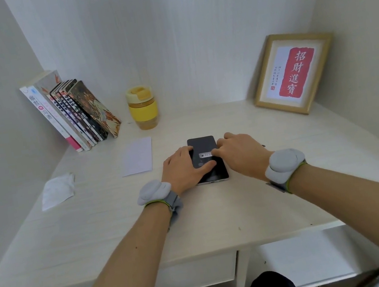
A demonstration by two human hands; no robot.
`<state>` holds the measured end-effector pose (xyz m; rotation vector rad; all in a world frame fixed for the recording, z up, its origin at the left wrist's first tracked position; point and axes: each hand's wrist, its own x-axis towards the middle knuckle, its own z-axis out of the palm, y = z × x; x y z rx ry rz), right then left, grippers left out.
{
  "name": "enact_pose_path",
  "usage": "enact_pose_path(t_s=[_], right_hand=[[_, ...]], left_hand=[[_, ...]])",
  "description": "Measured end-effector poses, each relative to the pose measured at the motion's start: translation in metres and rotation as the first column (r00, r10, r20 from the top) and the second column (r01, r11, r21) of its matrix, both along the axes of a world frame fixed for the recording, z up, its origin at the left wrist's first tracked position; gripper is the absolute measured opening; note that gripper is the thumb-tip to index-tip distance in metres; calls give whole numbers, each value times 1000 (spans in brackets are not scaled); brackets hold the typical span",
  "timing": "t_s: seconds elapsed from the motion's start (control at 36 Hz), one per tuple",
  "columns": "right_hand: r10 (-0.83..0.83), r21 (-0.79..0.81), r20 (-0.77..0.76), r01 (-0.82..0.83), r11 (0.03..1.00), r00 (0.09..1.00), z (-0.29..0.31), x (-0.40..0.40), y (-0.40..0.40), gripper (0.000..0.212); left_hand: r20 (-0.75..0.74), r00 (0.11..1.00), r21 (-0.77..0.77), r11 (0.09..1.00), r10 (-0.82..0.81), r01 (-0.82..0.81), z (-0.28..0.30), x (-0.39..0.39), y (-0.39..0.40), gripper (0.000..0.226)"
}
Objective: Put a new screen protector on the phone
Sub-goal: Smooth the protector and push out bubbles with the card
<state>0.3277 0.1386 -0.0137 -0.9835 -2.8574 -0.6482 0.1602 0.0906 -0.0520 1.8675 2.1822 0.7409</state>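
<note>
phone [207, 159] long axis runs away from me; left hand [182, 167] flat across it, right hand [236, 151] grip pinching sticker tab [206, 154], i think.

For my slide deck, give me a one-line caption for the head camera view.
Left hand steadies a black phone on a white desk while the right hand touches its small label strip.
</note>
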Motion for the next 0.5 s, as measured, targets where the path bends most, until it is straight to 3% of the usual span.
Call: enact_pose_path(t_s=[0.33, 0.5], right_hand=[[-100, -51, -16, 99, 994, 995, 8, -14, 0, 29], [-27, -16, 6, 27, 1000, 1000, 3, -7, -11, 29]], left_hand=[[25, 999, -85, 996, -28, 30, 2, -3, -1, 91], [35, 999, -76, 997, -31, 34, 3, -3, -1, 94]])
